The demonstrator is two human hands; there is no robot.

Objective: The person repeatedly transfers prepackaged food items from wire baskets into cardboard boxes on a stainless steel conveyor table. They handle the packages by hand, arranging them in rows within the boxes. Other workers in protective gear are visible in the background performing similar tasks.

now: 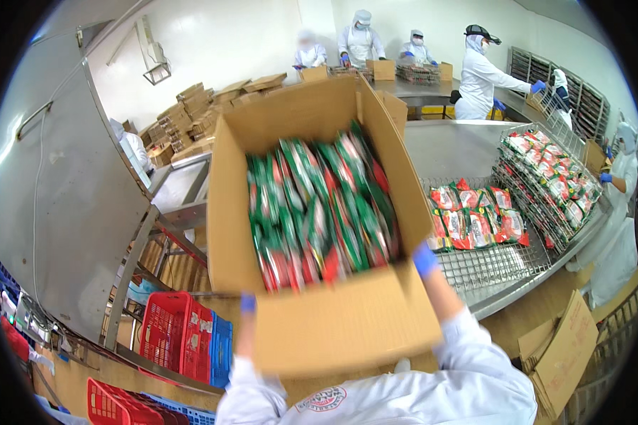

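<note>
My left hand (248, 303) and my right hand (424, 261), both in blue gloves, grip opposite sides of an open cardboard box (347, 312) raised in front of me, their fingers partly hidden by it. The box holds rows of upright green, red and white packets (312, 205), blurred by motion; its near flap hangs down toward me. Just right of the box, similar packets (475, 219) lie on a wire rack (496, 273) on a steel table (439, 149), beside tilted, stacked racks of more packets (546, 170).
Co-workers in white (482, 78) stand at a back table and at the right. Cardboard piles (191, 113) fill the back left. A steel panel (57, 184) stands left, above red crates (164, 333) and a blue crate (221, 350). Flattened cardboard (567, 340) leans at the lower right.
</note>
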